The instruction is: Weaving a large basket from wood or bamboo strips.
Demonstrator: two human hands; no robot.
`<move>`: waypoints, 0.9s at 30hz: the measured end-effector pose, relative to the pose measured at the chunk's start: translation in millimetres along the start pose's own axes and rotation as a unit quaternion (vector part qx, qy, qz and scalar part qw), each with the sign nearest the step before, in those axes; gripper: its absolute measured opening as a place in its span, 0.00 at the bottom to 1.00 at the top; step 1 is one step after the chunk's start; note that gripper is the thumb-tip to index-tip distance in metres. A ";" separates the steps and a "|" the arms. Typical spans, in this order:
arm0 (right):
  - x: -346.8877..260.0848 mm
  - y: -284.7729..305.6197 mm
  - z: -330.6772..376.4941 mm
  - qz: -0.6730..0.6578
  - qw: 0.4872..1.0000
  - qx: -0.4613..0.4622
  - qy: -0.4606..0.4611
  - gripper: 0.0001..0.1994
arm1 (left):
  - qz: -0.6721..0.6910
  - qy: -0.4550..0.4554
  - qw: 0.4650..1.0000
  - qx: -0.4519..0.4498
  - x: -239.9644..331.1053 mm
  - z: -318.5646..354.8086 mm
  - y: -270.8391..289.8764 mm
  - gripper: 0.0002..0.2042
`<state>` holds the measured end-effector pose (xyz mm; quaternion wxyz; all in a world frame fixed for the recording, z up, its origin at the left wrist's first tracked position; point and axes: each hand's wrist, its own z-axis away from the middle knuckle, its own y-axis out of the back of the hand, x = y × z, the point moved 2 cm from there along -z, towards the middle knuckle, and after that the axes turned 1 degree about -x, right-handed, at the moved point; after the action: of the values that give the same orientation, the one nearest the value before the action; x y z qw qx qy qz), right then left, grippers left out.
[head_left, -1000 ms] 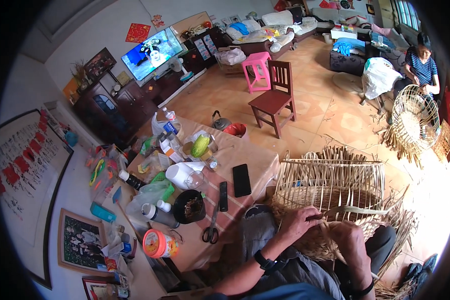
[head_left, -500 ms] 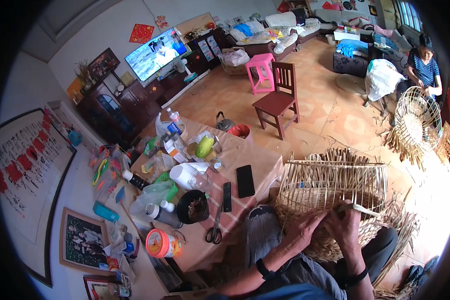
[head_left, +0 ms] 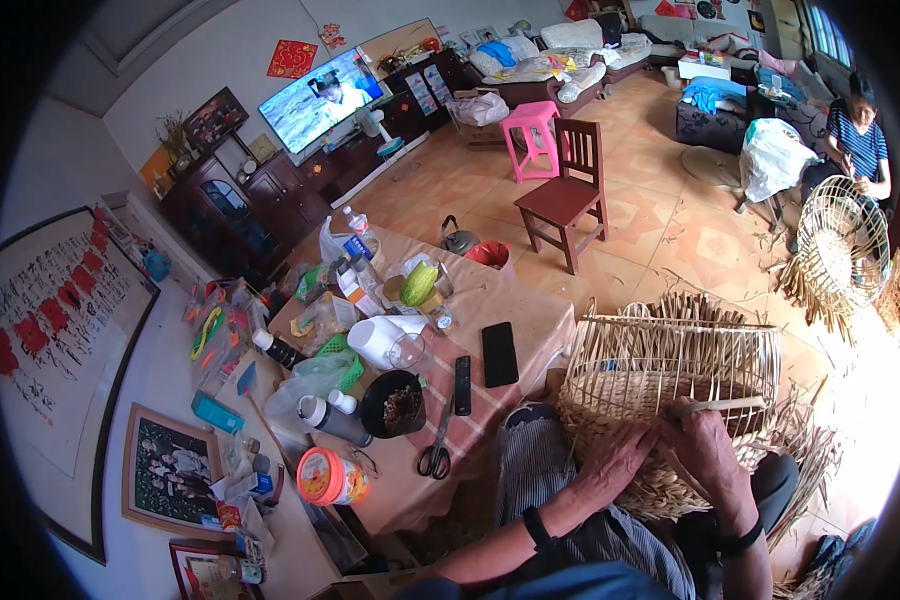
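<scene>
A half-woven basket (head_left: 670,375) of pale straw-like strips lies on its side against my lap, its upright stakes standing apart above a tightly woven lower part. My right hand (head_left: 705,450) is closed on a flat, pale strip (head_left: 732,404) that sticks out to the right across the stakes. Close beside it, my left hand (head_left: 620,462) presses on the woven wall, its fingers bent and closed on the basket near my right fingertips. Both sets of fingertips are partly hidden behind my knuckles. Loose strip ends (head_left: 810,450) fan out at the basket's right side.
A cloth-covered table (head_left: 530,320) at my left carries scissors (head_left: 436,455), a remote (head_left: 462,385), a phone (head_left: 500,354), a black bowl (head_left: 392,404) and bottles. Beyond stand a wooden chair (head_left: 562,200) and a pink stool (head_left: 532,140). Another person (head_left: 855,140) handles a similar basket (head_left: 842,245) at far right.
My right hand has turned and shifted slightly right and down; the strip in it now lies flatter, pointing right. My left hand has moved slightly. The whole view has shifted a little.
</scene>
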<state>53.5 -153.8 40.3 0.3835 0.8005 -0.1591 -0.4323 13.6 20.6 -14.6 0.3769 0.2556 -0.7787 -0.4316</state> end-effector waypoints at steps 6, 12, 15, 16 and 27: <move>6.7 -20.1 11.6 0.111 0.994 0.016 -0.002 0.13 | 0.156 0.104 0.973 0.132 -0.3 -16.6 15.2 0.22; 9.4 -29.0 9.2 0.150 0.988 -0.004 -0.046 0.10 | 0.157 0.101 0.978 0.093 -4.5 -28.4 22.7 0.20; 5.5 -26.7 8.1 0.170 0.985 -0.005 -0.027 0.10 | 0.142 0.118 0.978 0.092 -4.8 -33.9 18.0 0.16; 2.1 -26.1 9.0 0.189 0.982 0.008 -0.010 0.10 | 0.121 0.127 0.980 0.097 -3.5 -34.5 15.9 0.14; -8.1 -19.9 29.2 0.080 0.987 0.121 -0.063 0.11 | 0.098 0.068 0.985 0.122 10.7 -43.4 13.6 0.09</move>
<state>23.6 -150.0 20.2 0.3062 0.7971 -0.2975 -0.4270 41.4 -1.3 16.0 0.4355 0.2511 -0.8192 -0.2760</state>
